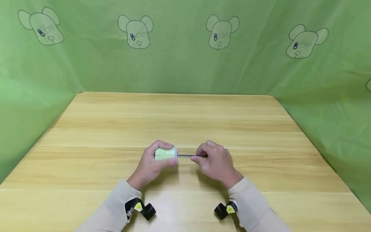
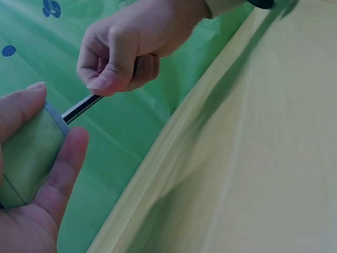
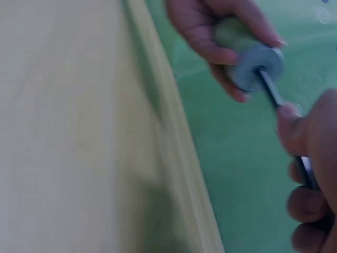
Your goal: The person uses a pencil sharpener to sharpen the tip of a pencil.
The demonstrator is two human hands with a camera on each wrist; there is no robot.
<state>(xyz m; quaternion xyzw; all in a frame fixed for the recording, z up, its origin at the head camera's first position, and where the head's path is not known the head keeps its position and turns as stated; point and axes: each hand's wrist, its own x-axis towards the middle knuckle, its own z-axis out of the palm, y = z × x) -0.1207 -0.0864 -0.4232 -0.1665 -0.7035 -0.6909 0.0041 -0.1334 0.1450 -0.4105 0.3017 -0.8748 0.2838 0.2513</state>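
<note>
A pale green, barrel-shaped pencil sharpener point(image 1: 165, 154) with a blue-grey end lies sideways in my left hand point(image 1: 148, 168), thumb and fingers curled round it. Out of its end face comes a dark, slim pencil point(image 1: 185, 155), its tip hidden inside the hole. My right hand point(image 1: 216, 161) pinches the pencil between thumb and fingers, a short way from the sharpener. In the left wrist view the pencil point(image 2: 81, 109) shows black and silver facets. The right wrist view shows the round end face of the sharpener point(image 3: 247, 71). Both hands are above the table.
A wooden table point(image 1: 185, 122) spreads beneath the hands. Green cloth point(image 1: 179, 71) printed with bear-like heads hangs behind it and at both sides. A black wrist camera sits on each pale sleeve, the left camera point(image 1: 148, 211) and the right camera point(image 1: 221, 211).
</note>
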